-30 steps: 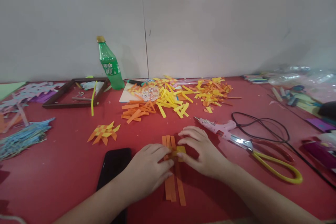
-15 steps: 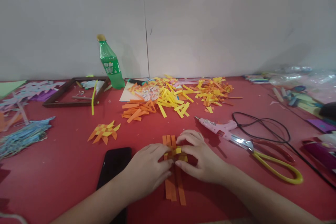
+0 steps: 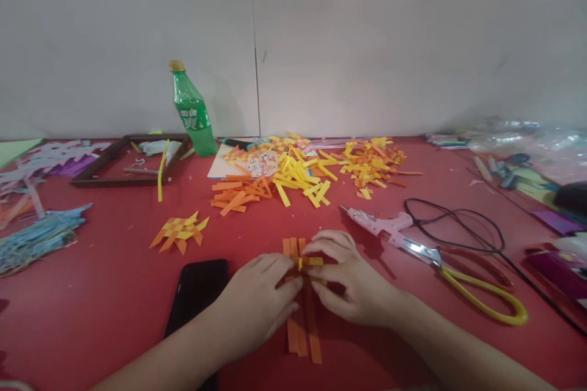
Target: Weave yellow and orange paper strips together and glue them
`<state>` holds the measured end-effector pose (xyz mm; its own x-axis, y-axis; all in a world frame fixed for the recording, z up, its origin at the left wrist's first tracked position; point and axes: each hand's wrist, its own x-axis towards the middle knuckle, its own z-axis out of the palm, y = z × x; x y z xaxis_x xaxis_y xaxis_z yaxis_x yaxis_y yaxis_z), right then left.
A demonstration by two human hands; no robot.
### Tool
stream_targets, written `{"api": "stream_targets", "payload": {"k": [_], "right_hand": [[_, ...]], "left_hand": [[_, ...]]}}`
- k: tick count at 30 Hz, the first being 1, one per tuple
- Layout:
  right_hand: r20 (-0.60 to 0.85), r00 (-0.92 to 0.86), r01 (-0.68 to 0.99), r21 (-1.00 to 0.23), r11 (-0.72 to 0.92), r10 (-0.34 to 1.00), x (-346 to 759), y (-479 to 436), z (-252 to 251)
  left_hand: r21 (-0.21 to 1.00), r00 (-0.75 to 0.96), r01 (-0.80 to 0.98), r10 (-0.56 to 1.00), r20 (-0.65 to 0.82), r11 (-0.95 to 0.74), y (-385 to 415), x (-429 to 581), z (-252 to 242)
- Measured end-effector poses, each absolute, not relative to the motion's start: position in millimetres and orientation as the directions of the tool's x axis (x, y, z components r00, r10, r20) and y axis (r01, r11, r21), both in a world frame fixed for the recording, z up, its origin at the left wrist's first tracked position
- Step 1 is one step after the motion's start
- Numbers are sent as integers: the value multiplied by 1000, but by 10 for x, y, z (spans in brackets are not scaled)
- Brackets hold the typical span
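Several orange paper strips (image 3: 300, 324) lie lengthwise on the red table, crossed near their upper part by yellow strips (image 3: 315, 262). My left hand (image 3: 263, 293) pinches the crossing from the left, thumb and forefinger on the paper. From the right, my right hand (image 3: 351, 278) has its fingertips on the same crossing, around the yellow strip. Its fingers partly cover the weave. A finished-looking woven orange and yellow piece (image 3: 181, 231) rests to the left, beyond a black phone (image 3: 197, 287) that my left forearm partly covers.
Loose yellow strips (image 3: 296, 174) and orange strips (image 3: 241, 192) are piled behind my hands. A green bottle (image 3: 195, 113) stands by a brown frame (image 3: 121, 182). At right lie a pink glue gun (image 3: 376, 224), its black cord and yellow-handled scissors (image 3: 486, 296). Blue strips (image 3: 43, 238) lie far left.
My right fingertips have shifted slightly left over the crossing, covering more of the yellow strip. My left hand has hardly moved. The whole view has shifted a little.
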<state>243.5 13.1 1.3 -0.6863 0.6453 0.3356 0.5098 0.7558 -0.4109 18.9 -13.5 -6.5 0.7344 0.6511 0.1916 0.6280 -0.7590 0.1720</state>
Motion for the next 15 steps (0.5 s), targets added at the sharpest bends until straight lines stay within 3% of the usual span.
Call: {"api": "stream_targets", "payload": {"k": [15], "right_hand": [[293,-705,513,-418,749,646,2434,134,-8]], "left_hand": [[213,724,635,668,170,-742,-138,196,-66]]}}
